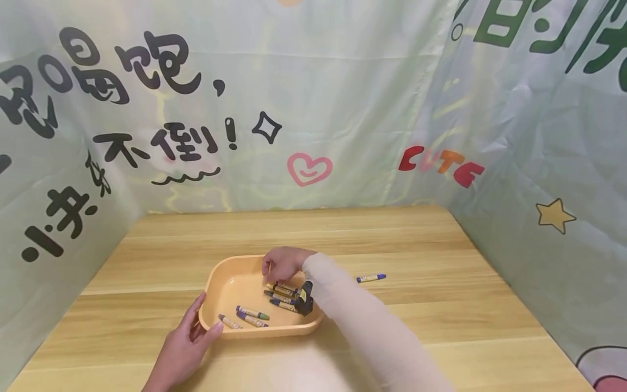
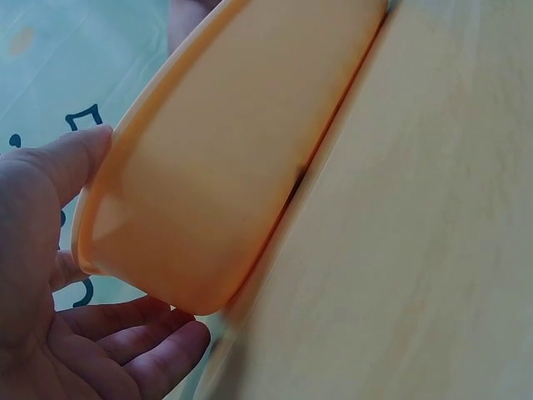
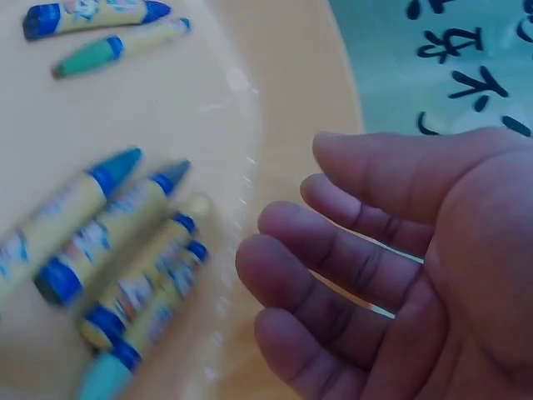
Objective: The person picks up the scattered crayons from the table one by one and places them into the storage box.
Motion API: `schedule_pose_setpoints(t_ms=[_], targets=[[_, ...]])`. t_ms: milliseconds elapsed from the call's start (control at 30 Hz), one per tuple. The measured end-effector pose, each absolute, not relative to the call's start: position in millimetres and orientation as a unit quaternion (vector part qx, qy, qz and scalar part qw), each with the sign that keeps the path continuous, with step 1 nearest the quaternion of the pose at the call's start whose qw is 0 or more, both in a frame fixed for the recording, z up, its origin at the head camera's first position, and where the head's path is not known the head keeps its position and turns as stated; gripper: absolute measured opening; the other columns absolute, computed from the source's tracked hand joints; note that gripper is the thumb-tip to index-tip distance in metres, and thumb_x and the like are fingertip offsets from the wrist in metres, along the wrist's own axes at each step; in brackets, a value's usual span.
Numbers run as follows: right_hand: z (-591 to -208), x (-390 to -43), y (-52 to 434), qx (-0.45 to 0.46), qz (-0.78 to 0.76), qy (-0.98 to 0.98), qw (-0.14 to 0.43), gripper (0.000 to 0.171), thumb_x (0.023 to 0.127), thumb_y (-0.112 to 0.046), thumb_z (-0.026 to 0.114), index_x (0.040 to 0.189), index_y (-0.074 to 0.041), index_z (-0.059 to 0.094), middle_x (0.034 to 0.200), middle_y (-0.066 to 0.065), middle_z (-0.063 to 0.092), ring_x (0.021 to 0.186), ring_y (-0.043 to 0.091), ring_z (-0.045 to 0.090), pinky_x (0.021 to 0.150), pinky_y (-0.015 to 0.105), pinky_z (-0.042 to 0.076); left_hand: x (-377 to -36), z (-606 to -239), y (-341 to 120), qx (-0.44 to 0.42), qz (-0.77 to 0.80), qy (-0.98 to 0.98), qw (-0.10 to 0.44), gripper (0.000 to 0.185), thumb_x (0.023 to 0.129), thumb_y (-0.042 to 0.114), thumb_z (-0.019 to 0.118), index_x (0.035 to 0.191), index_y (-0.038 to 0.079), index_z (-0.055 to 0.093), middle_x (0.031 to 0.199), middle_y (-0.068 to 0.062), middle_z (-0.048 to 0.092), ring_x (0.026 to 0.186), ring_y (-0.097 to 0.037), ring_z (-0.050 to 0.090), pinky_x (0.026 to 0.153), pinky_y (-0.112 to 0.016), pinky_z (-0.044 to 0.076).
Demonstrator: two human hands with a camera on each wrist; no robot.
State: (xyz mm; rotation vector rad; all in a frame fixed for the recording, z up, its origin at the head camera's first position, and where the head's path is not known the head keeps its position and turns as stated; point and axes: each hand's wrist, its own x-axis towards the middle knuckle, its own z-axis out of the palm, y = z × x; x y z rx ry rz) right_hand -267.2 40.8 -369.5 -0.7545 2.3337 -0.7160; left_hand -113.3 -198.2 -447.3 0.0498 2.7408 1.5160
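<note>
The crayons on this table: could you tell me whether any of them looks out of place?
Yes, one. A single crayon lies on the bare table to the right of the orange tray, apart from it, while the other crayons lie inside the tray. Nothing looks spilled or broken.

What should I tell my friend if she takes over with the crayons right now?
Left hand: grips the near-left corner of the tray, thumb on the rim.
Right hand: over the tray, fingers loosely curled, holding nothing, just above the crayons.
Done: several crayons lie in the tray, in two small groups.
Left: one crayon lies on the table, right of the tray. It likely goes in next.
</note>
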Motion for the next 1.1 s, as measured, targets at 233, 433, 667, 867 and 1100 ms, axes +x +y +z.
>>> schedule_pose_setpoints(t_ms=[233, 433, 667, 867, 1100], targets=[[-350.4, -277.8, 79.8, -0.296, -0.306, 0.863, 0.272, 0.013, 0.096, -0.018, 0.063, 0.104, -0.008, 0.062, 0.095, 0.007, 0.068, 0.081, 0.026, 0.069, 0.065, 0.028, 0.056, -114.9, -447.9, -198.8, 0.015, 0.483, 0.876, 0.003, 0.084, 0.093, 0.042, 0.064, 0.157, 0.014, 0.015, 0.151, -0.024, 0.03, 0.126, -0.036, 0.048, 0.093, -0.034, 0.05], [-345.3, -283.6, 126.5, -0.269, -0.341, 0.864, 0.256, 0.016, 0.097, -0.016, 0.061, 0.108, -0.005, 0.062, 0.102, 0.016, 0.067, 0.077, 0.021, 0.066, 0.069, 0.035, 0.056, -114.5, -449.3, -199.1, 0.023, 0.486, 0.874, -0.003, 0.083, 0.094, 0.041, 0.064, 0.157, 0.015, 0.015, 0.151, -0.023, 0.03, 0.125, -0.036, 0.048, 0.092, -0.034, 0.051], [-356.9, -283.9, 187.1, -0.231, -0.34, 0.879, 0.241, 0.017, 0.096, -0.009, 0.059, 0.108, 0.003, 0.059, 0.095, 0.012, 0.064, 0.077, 0.022, 0.065, 0.067, 0.036, 0.056, -113.0, -448.1, -198.4, 0.026, 0.481, 0.876, -0.004, 0.082, 0.095, 0.04, 0.062, 0.157, 0.015, 0.015, 0.151, -0.022, 0.029, 0.125, -0.037, 0.049, 0.091, -0.035, 0.052], [-377.0, -282.0, 226.7, -0.204, -0.312, 0.895, 0.246, 0.01, 0.089, 0.003, 0.057, 0.099, 0.002, 0.058, 0.079, 0.006, 0.058, 0.064, 0.014, 0.054, 0.056, 0.025, 0.047, -113.1, -447.3, -198.5, 0.024, 0.478, 0.878, -0.006, 0.082, 0.095, 0.042, 0.062, 0.157, 0.015, 0.015, 0.151, -0.022, 0.03, 0.125, -0.036, 0.048, 0.093, -0.036, 0.051], [-392.2, -277.2, 247.5, -0.19, -0.281, 0.906, 0.255, 0.013, 0.081, 0.002, 0.071, 0.091, 0.0, 0.062, 0.076, 0.003, 0.062, 0.062, 0.01, 0.049, 0.056, 0.021, 0.043, -113.9, -446.5, -198.2, 0.026, 0.478, 0.878, -0.005, 0.082, 0.095, 0.041, 0.062, 0.156, 0.013, 0.015, 0.15, -0.022, 0.031, 0.125, -0.037, 0.048, 0.092, -0.036, 0.051]])
